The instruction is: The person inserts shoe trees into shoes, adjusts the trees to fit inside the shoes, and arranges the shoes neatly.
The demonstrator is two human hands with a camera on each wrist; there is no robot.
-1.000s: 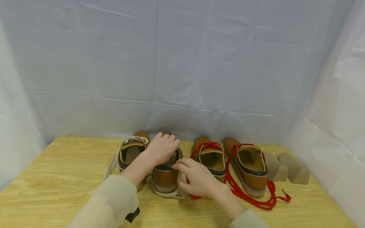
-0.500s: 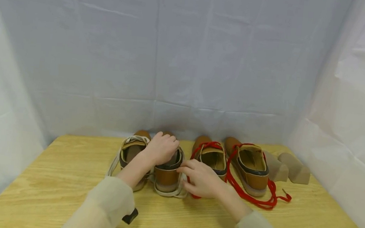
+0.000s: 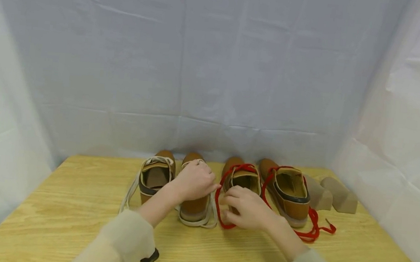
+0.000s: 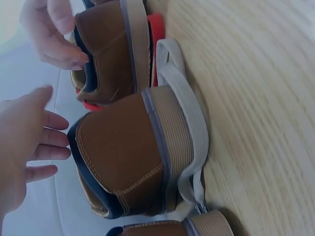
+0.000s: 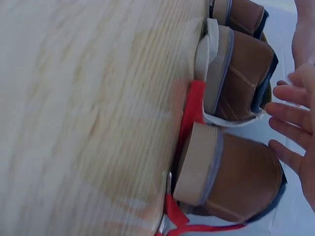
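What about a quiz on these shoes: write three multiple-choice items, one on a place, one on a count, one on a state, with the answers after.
1. Where do the two tan blocks lie?
A. right of the shoes
B. left of the shoes
C. inside a shoe

2. How many shoes stand on the table?
A. two
B. four
C. six

3. How are the red laces?
A. tied in bows
B. loose on the table
C. taken out and coiled

Answers: 1 A, the blocks sit past the last red-laced shoe. 2 B, two shoes have pale laces, two have red. 3 B, the red laces trail untied beside the shoes, near the hands.
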